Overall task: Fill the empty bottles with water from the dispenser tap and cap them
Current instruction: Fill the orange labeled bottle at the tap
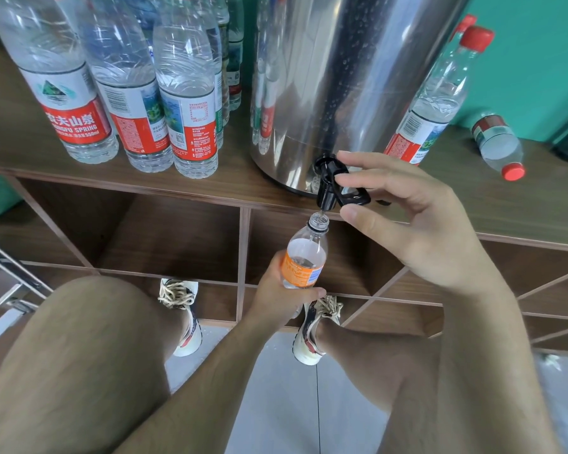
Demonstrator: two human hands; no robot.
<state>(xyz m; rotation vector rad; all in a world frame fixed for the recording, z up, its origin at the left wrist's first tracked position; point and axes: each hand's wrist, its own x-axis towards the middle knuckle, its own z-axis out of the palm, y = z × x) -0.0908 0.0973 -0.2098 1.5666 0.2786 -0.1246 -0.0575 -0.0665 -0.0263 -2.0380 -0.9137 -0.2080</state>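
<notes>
Wooden shelf [145, 188] — left grip [276, 290] holds bottle [304, 257] under tap [327, 194], right grip [417, 224] pinches lever [354, 198].

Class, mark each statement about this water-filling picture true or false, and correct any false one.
1. The left hand holds the orange-labelled bottle beneath the tap. True.
2. That bottle is capped. False: its neck is open.
3. The right hand pinches the tap lever. True.
4. The bottle lying on its side on the shelf top is blue-capped. False: it has a red cap.
</notes>
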